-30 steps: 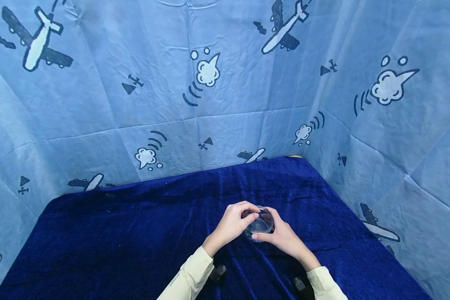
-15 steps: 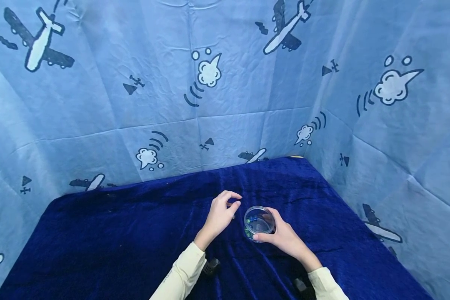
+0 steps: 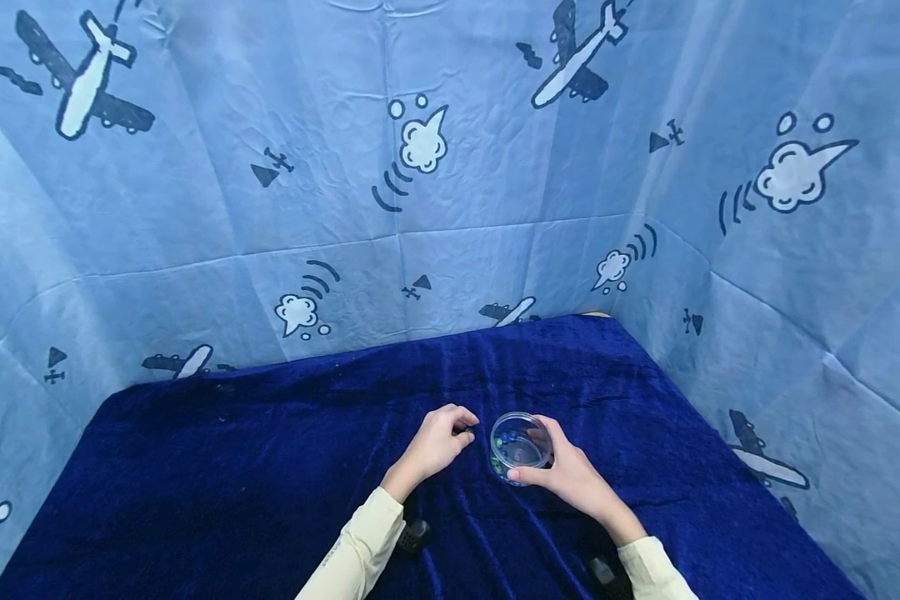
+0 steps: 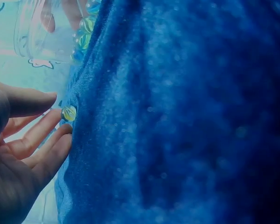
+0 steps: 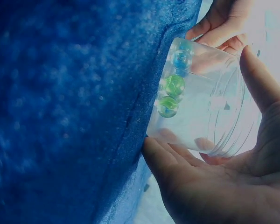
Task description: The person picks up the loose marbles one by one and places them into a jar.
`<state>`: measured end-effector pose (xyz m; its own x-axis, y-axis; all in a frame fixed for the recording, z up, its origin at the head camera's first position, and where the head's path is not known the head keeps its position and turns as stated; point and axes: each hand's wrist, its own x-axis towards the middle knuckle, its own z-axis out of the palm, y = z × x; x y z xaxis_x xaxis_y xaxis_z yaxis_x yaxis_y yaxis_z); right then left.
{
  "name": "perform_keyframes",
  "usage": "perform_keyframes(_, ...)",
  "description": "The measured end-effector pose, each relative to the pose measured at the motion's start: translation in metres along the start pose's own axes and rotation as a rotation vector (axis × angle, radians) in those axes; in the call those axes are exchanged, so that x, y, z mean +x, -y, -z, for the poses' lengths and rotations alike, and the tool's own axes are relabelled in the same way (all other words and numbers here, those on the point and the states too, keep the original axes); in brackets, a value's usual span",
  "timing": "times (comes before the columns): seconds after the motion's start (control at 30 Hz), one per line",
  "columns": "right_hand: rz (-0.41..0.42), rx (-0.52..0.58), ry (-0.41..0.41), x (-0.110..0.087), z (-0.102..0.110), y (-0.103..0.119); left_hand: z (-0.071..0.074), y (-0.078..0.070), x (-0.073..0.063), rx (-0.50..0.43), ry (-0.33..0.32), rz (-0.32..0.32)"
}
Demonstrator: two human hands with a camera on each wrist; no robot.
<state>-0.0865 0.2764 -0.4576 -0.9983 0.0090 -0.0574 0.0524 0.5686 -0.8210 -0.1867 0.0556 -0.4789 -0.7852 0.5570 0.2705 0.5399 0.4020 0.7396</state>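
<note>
A clear plastic jar stands upright and lidless on the dark blue cloth. Green and blue glass marbles lie at its bottom. My right hand grips the jar from the right, thumb at the front and fingers round the far side. Left of the jar, my left hand is low over the cloth with fingers loosely bent. In the left wrist view a single yellowish glass marble sits on the cloth right at the left fingertips, and the thumb is apart from it.
Blue velvet cloth covers the table in soft folds. Light blue curtains printed with airplanes and clouds hang behind and to the right. Dark wrist devices show beneath both forearms.
My left hand has left the jar's mouth, moved left, and come down to the cloth beside the loose marble. My right hand keeps its grip on the jar, nearly still.
</note>
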Motion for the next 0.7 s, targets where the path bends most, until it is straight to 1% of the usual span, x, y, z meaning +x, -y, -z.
perform_keyframes(0.27,0.002,0.017,0.009,-0.0013,0.0014,-0.0006,-0.0027,-0.0002,-0.0002,0.025,0.009,-0.015)
perform_keyframes(0.47,0.009,0.01,0.009,-0.0007,0.0012,-0.001,-0.0026,-0.0003,-0.0015,0.036,0.017,0.003)
perform_keyframes(0.7,0.013,0.004,0.002,0.0001,0.0006,0.0,-0.0026,0.0018,-0.0021,0.056,0.006,-0.009)
